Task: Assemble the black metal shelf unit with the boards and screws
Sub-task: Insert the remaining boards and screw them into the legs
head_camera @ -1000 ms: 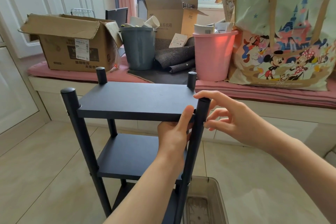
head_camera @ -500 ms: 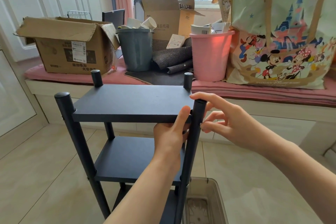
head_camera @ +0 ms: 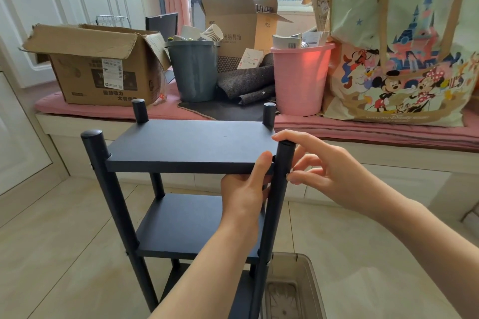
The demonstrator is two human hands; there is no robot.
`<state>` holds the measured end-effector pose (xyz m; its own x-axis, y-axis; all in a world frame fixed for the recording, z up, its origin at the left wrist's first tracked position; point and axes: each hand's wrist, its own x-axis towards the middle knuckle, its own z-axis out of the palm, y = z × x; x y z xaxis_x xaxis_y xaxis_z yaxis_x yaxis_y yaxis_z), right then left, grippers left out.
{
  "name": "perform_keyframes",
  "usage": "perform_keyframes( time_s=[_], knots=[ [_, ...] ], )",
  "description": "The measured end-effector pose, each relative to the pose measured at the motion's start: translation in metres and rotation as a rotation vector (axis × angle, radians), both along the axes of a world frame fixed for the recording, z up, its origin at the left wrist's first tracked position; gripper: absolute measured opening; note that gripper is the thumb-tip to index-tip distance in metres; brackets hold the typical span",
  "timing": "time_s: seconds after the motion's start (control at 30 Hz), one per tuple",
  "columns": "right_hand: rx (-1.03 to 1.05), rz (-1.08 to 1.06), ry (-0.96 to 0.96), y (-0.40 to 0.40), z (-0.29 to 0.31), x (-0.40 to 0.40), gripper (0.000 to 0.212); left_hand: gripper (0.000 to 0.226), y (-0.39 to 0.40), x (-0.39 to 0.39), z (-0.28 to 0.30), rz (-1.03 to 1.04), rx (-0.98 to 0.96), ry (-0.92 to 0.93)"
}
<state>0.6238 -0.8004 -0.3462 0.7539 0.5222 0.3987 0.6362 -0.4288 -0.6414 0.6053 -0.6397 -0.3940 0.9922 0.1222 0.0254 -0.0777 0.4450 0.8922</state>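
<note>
The black shelf unit stands upright on the tiled floor, with its top board [head_camera: 191,144] and a middle board [head_camera: 186,223] held between round black posts. My left hand [head_camera: 245,189] grips the front right corner of the top board, thumb on its edge and fingers underneath. My right hand [head_camera: 326,171] is at the front right post [head_camera: 278,204]: the index finger touches the post's cap, the other fingers curl at its right side level with the board. Whether a screw sits under those fingertips is hidden.
A window bench with a pink cushion [head_camera: 363,132] runs behind the shelf, carrying an open cardboard box [head_camera: 98,67], a grey bin [head_camera: 193,70], a pink bin [head_camera: 302,77] and a large cartoon tote bag [head_camera: 404,59]. A brownish plastic bin [head_camera: 293,290] stands on the floor by the shelf's right foot.
The view has shifted slightly; the shelf and both hands keep the same places relative to each other, my right fingers still at the front right post.
</note>
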Motion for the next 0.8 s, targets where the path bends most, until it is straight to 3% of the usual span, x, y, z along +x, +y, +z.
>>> perform_keyframes(
  time_s=[0.37,0.53,0.67,0.8],
  knots=[
    [0.197,-0.055,0.096,0.000,-0.013,-0.006,0.066,0.041,0.001,-0.006,-0.011,-0.002,0.018,-0.074],
    [0.171,-0.064,0.105,-0.002,-0.009,-0.002,0.041,0.046,-0.001,-0.004,-0.012,-0.003,0.039,-0.072],
    [0.155,-0.053,0.124,-0.003,-0.004,0.001,0.041,0.047,-0.002,-0.001,-0.012,-0.003,0.068,-0.060],
    [0.105,-0.061,0.098,-0.004,-0.002,0.002,0.044,0.029,-0.004,0.003,-0.013,0.002,0.116,-0.016]
  ],
)
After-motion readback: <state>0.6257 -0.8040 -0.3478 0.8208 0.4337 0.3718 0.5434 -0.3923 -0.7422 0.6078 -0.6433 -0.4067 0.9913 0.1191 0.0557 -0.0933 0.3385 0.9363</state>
